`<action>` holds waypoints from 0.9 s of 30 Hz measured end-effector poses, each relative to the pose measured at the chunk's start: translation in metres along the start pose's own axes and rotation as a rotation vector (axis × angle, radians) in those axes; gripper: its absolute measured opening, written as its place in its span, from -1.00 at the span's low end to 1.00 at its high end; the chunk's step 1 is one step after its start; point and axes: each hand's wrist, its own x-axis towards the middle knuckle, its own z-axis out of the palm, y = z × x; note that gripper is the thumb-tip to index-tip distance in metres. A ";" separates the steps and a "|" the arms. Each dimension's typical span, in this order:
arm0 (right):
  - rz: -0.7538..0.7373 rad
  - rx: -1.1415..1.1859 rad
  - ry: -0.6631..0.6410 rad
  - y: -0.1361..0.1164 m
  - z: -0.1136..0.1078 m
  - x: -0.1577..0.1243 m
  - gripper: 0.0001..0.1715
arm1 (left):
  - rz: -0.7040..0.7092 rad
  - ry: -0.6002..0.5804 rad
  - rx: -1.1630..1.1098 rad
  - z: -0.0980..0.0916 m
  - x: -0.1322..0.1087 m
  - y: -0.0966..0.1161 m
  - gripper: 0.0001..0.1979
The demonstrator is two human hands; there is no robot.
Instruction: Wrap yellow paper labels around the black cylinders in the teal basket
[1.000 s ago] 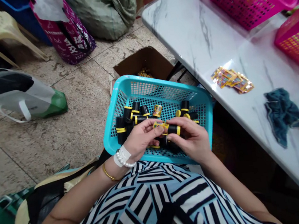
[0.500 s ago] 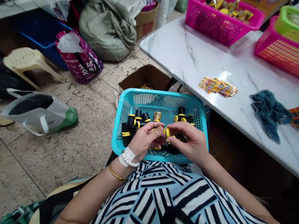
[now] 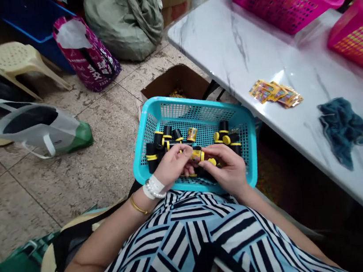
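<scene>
Over the turquoise plastic basket [image 3: 140,155], my left hand [image 3: 173,164] and my right hand [image 3: 228,165] meet at a small yellow-capped cylinder [image 3: 197,153]. Its side shows a yellow printed label, partly hidden by my fingers. My left fingertips pinch its left end, while my right thumb and forefinger grip the yellow right end. Beneath and around my hands lie several black cylinders [image 3: 151,157] with yellow caps. Just beyond my fingers, a cylinder with a printed yellow label [image 3: 192,134] stands among them.
On the marble-patterned table [image 3: 212,38] to the right lie printed yellow labels [image 3: 276,93], a crumpled denim cloth [image 3: 344,130] and a pink basket [image 3: 267,4] of yellow pieces. Behind the turquoise basket is a cardboard box [image 3: 158,85]. A white-green bag [image 3: 74,134] stands left on the floor.
The view has shifted downward, so things at the back sit higher. The cylinder between my hands now shows its printed label side; my left fingers have moved slightly left.
</scene>
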 end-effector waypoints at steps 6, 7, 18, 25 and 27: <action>0.051 0.068 0.017 0.005 0.002 -0.003 -0.73 | 0.095 -0.026 0.082 -0.006 0.000 -0.006 -0.64; 0.141 0.140 0.031 0.006 0.005 -0.004 -0.75 | 0.158 -0.015 0.130 -0.005 -0.001 -0.006 -0.67; 0.395 0.369 0.009 0.004 0.006 -0.001 -0.65 | 0.085 0.015 0.023 -0.001 -0.003 -0.002 -0.55; 0.530 0.480 -0.028 0.007 0.015 -0.003 -0.70 | 0.182 0.050 0.242 -0.003 -0.002 -0.003 -0.67; 0.566 0.523 -0.091 0.005 0.014 0.000 -0.69 | 0.158 0.025 0.259 -0.003 0.000 -0.004 -0.65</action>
